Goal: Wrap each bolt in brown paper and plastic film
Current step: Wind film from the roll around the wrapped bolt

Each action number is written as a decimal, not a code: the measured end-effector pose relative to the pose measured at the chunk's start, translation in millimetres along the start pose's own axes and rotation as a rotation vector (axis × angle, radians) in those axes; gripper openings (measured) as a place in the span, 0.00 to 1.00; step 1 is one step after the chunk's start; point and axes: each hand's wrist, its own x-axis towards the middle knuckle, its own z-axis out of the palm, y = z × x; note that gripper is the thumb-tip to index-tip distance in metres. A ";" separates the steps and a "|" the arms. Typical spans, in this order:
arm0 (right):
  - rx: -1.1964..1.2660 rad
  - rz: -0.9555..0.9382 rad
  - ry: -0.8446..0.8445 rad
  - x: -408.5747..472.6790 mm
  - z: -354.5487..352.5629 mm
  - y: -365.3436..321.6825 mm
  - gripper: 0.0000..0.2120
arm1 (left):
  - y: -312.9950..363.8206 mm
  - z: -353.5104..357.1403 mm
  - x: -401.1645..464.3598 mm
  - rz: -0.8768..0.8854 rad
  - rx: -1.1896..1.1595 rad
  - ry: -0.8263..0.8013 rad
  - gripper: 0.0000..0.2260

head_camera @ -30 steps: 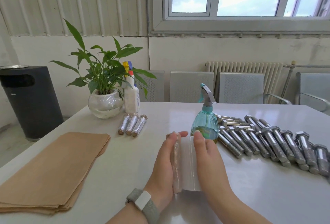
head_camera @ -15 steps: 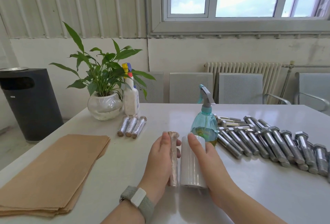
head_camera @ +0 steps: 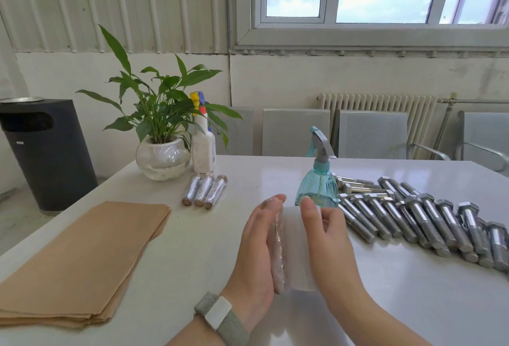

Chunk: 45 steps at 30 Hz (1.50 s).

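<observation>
Looking down over a white table (head_camera: 192,249) from the wearer's head, the scene runs as follows from left to right. At the lower left of the frame lies a stack of brown paper sheets (head_camera: 82,257). Above it, at the left edge, a dark bin (head_camera: 44,152) stands on the floor. Toward upper centre-left sit a potted plant (head_camera: 162,136) in a glass bowl and a white spray bottle (head_camera: 203,150), and just in front of them lie three wrapped bolts (head_camera: 204,190) side by side.

At lower centre, the left hand (head_camera: 256,252), with a grey wristband, has straight fingers laid flat against a paper-covered bolt (head_camera: 276,249) that already shows glossy film. Just beside the bolt on the right is the roll of plastic film (head_camera: 296,249), which the right hand (head_camera: 327,243) cups; whether its fingers curl round the roll cannot be told. Behind the hands stands a teal spray bottle (head_camera: 318,183). The right half of the frame holds a long row of bare bolts (head_camera: 418,221), so most of the job likely remains.

Risks, as a judgement: with flat fingers alone steadying the bolt, it may slip and loosen the paper; slack film could wrinkle or cling to itself; the roll could knock the teal bottle close behind it.
</observation>
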 end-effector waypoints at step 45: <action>0.125 0.068 -0.173 -0.8 -4.8 -1.7 0.32 | -6.6 -12.0 10.9 0.055 0.293 0.134 0.22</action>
